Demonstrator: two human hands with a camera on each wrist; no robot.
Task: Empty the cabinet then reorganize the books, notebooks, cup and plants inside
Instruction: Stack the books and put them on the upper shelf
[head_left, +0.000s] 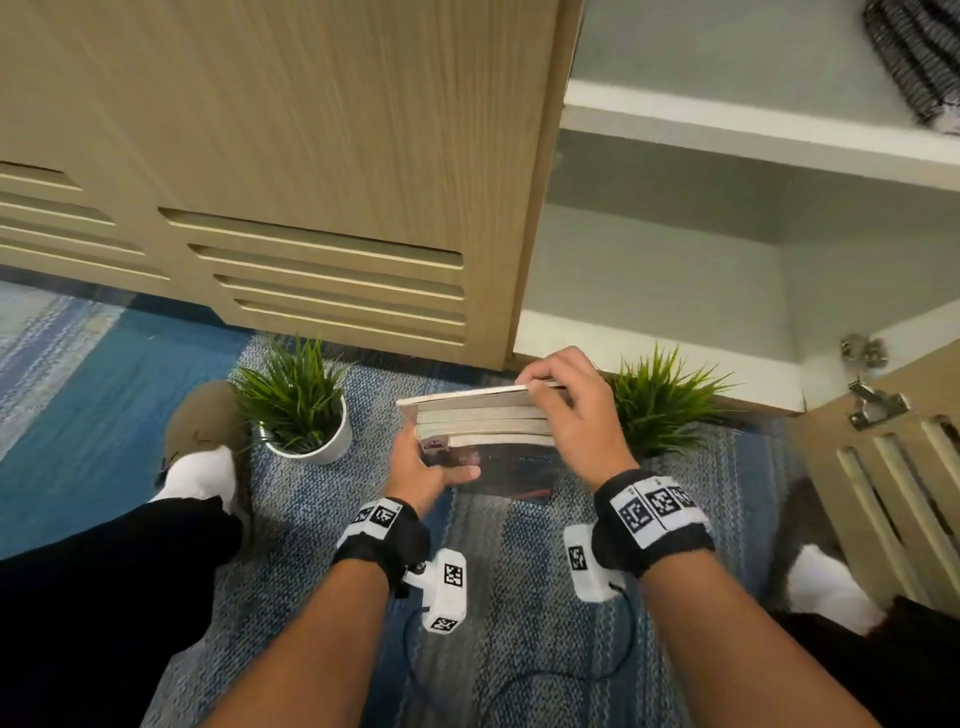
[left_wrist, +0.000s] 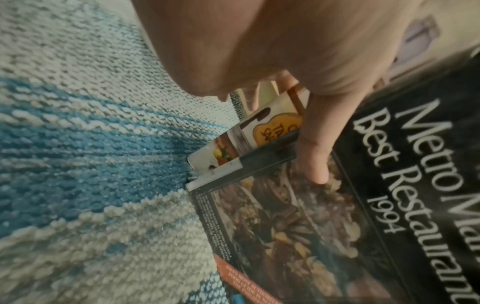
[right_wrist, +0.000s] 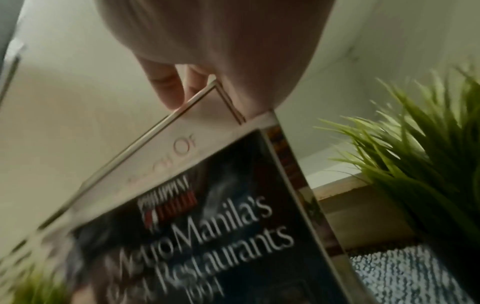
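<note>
A bundle of several books (head_left: 483, 421) stands on edge on the carpet in front of the open cabinet (head_left: 649, 343). The nearest one has a dark cover reading "Metro Manila's Best Restaurants 1994" (left_wrist: 389, 185) (right_wrist: 207, 236). My left hand (head_left: 421, 475) grips the bundle's left end, thumb (left_wrist: 315, 148) on the dark cover. My right hand (head_left: 566, 405) grips the top right, fingers (right_wrist: 168, 90) curled over the far books. One potted green plant (head_left: 301, 405) in a white pot stands left of the books. A second plant (head_left: 665, 400) (right_wrist: 428, 164) stands right, partly behind my right hand.
The cabinet's lower compartment holds nothing visible; a striped cloth (head_left: 919, 57) lies on the upper shelf. Its slatted door (head_left: 893, 499) hangs open at the right. A closed wooden door (head_left: 291, 171) is at the left. My legs and feet (head_left: 202, 467) flank the blue carpet (head_left: 519, 597).
</note>
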